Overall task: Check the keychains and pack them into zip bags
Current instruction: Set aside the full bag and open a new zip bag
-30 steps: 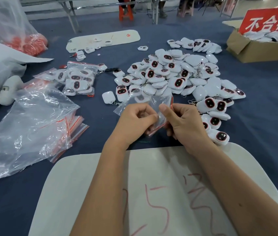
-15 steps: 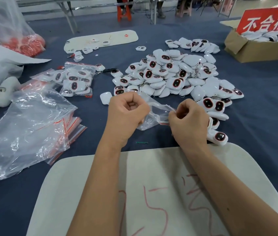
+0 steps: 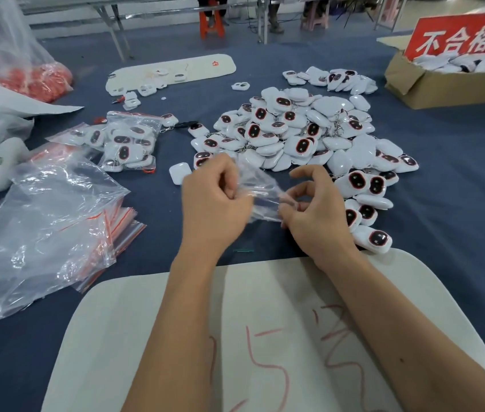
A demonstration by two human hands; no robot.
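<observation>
Pinching zip bag (image 3: 260, 193) | left hand (image 3: 216, 200), right hand (image 3: 314, 212) | fingers curled, bag seemingly empty

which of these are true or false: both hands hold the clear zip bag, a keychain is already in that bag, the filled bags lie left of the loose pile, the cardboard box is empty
1. Both hands, left hand and right hand, pinch the clear zip bag. True.
2. A keychain is already inside that bag. False: it looks empty.
3. The filled bags lie left of the loose keychain pile. True.
4. The cardboard box is empty. False: white pieces fill it behind the red sign.
</observation>
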